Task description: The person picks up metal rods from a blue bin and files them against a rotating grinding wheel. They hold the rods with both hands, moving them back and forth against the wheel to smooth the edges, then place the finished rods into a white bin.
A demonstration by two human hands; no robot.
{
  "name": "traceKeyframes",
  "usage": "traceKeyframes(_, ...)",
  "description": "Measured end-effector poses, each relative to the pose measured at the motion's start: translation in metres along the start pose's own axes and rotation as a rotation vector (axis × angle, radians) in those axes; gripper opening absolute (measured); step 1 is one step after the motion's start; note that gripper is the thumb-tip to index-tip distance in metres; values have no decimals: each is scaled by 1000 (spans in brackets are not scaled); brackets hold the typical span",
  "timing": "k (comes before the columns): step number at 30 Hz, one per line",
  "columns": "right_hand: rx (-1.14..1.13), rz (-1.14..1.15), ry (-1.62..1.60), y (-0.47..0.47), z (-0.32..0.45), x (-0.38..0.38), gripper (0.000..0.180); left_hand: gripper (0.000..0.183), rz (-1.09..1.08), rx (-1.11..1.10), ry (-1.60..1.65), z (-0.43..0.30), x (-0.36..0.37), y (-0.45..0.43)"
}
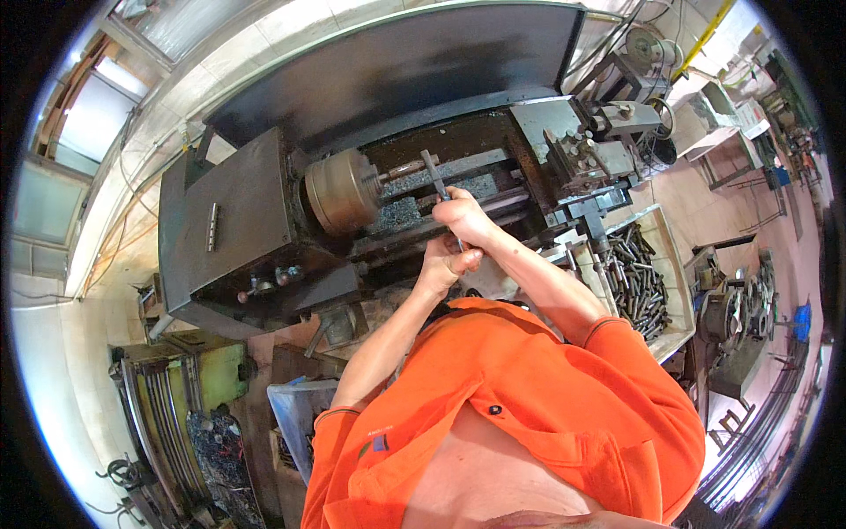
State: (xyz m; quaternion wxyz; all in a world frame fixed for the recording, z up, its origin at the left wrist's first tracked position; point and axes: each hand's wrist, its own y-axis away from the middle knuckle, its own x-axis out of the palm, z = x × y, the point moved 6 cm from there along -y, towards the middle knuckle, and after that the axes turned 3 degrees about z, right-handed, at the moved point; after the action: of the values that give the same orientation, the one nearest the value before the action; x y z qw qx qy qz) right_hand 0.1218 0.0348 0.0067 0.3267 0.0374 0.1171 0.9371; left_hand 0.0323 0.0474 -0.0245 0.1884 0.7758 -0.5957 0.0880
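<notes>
A long flat metal tool, apparently a file (433,173), points away from me. My right hand (462,215) is closed around its grip. Just below, my left hand (451,266) holds the near end of the same tool, its thumb pointing right. The tool's far end crosses the outer end of a slim metal rod (400,171); whether they touch cannot be told. That rod sticks out of the round chuck (342,192) of a metal lathe, whose face looks blurred. Metal chips (396,215) lie beneath on the lathe bed.
Right of my hands is the lathe's tool post (578,155), with the tailstock (628,118) behind it. A small metal bar lies on the headstock (248,198). A tray (681,297) of short metal rods stands by my right arm; a green machine (215,373) is lower left.
</notes>
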Motion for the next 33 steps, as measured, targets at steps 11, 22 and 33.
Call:
traceKeyframes(11, -5, -110, -282, 8, -19, -42, 10, 28, 141, -40, 79, 5, 28, -18)
traceKeyframes(22, -45, -345, -411, 122, -25, -58, 37, 65, 111, 71, -956, 15, 58, 16)
traceKeyframes(33, -79, -721, -852, 248, -106, -125, 21, 66, 657, 261, -1362, 28, 152, 52)
